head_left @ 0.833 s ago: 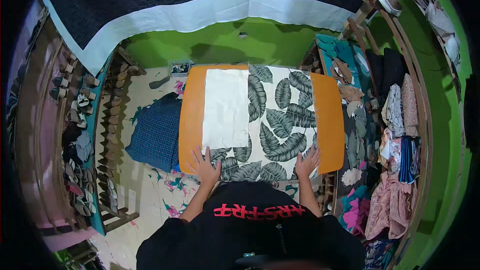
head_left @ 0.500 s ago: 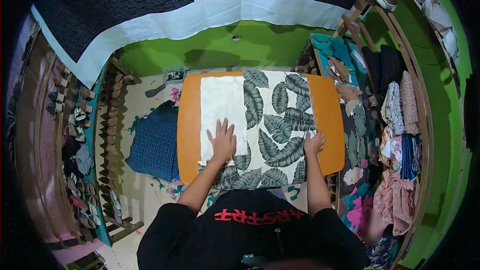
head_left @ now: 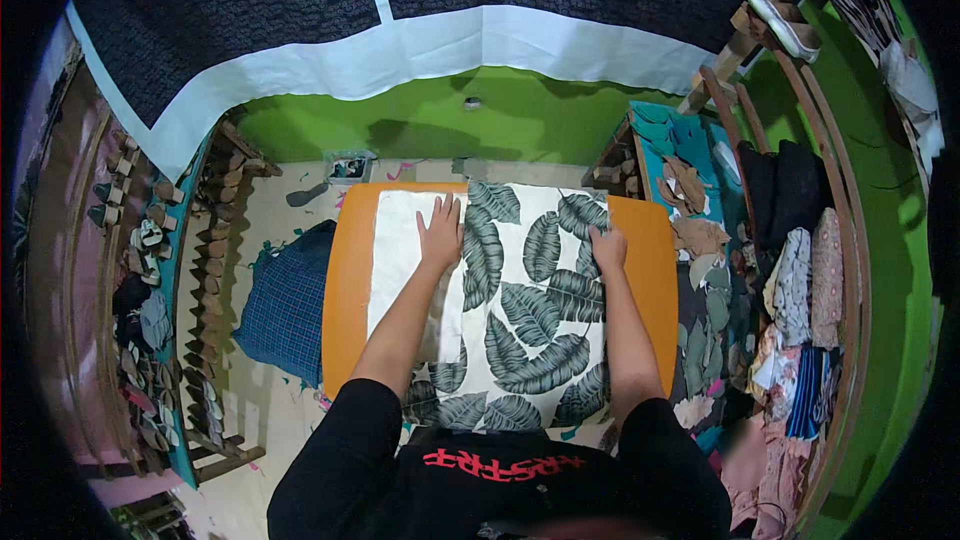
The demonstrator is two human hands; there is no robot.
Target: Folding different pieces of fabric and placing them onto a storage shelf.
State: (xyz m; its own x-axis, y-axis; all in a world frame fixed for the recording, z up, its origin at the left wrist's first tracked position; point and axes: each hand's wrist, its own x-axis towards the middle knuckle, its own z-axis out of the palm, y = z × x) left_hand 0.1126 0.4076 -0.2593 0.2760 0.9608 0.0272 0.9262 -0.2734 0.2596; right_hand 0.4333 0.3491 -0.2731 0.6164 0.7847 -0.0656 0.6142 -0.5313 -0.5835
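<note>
A fabric with dark grey-green leaves on white [head_left: 540, 300] is spread over an orange table [head_left: 345, 290] with rounded corners. On its left lies a plain white cloth panel [head_left: 395, 230]; I cannot tell whether this is a separate piece or the folded-over back. My left hand [head_left: 440, 232] rests flat on the white panel near its far right part, fingers stretched toward the far edge. At the printed fabric's right edge, near the far corner, my right hand [head_left: 608, 250] has its fingers curled closed on the cloth. The near edge of the fabric hangs close to my body.
Dark blue checked cloth [head_left: 290, 300] lies heaped on the floor left of the table. A rack of shoe forms [head_left: 208, 280] stands beyond it. Shelves on the right hold folded fabrics [head_left: 795, 270] and scraps [head_left: 705, 330]. A small bin [head_left: 348, 168] sits by the green wall.
Both hands have slid away from me toward the fabric's far edge, the right one along its right side. My body leans further over the table, and the view has shifted.
</note>
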